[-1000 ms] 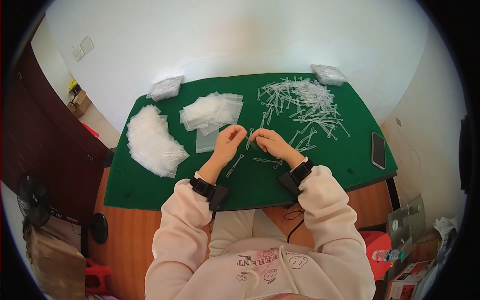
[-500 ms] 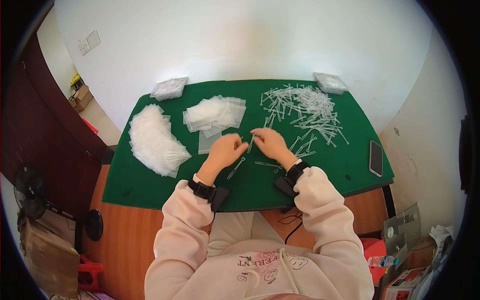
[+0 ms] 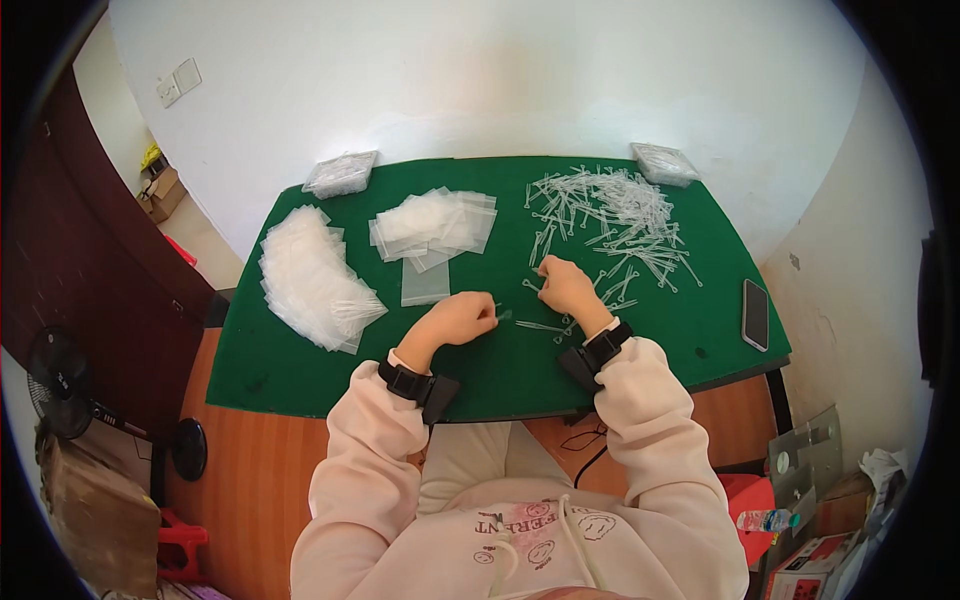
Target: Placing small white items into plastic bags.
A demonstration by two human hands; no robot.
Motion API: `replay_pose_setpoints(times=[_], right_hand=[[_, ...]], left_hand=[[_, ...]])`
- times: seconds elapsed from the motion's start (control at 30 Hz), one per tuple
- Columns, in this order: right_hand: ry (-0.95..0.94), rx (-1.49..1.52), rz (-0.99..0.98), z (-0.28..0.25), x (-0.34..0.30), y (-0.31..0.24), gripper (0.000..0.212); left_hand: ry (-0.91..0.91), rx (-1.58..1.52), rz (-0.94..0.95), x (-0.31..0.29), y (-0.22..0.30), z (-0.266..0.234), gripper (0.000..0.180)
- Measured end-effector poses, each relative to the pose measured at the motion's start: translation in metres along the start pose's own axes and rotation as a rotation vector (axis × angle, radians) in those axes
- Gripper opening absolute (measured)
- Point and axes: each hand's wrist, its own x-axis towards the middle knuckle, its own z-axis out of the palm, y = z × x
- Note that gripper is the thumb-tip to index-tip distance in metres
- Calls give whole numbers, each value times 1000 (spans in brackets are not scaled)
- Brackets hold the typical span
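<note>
My left hand (image 3: 462,318) is closed over the middle of the green table, its fingers pinched on a clear plastic looped stick whose end (image 3: 504,315) shows past the fingertips. To its right, my right hand (image 3: 570,286) is closed with its fingertips down at another looped stick (image 3: 532,286); how firmly it grips is hidden. Several loose sticks (image 3: 540,326) lie between and beside the hands. Farther back on the right is a big heap of the same clear sticks (image 3: 625,212). A single flat clear zip bag (image 3: 426,284) lies just beyond my left hand.
A pile of clear zip bags (image 3: 435,222) lies at the back middle, and a fanned row of filled bags (image 3: 308,275) on the left. Wrapped clear packs (image 3: 341,174) (image 3: 665,164) stand at both back corners. A phone (image 3: 755,316) rests near the right edge.
My hands have parted. The right one moved right to the loose sticks, the left slightly nearer to me. The stick lying beside my left hand is gone from the cloth there.
</note>
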Motion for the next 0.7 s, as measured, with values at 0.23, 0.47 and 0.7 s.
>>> replay_pose_setpoints(times=[0.23,0.47,0.7], right_hand=[[-184,456,-136,-6,14,18,12],[-380,1299,3,-19,11,17,8],[-113,1371,-143,-13,13,13,9]], left_hand=[[382,-418,73,17,-13,10,18],[348,-966,22,31,-12,6,15],[455,-1229,5,68,-3,15,16]])
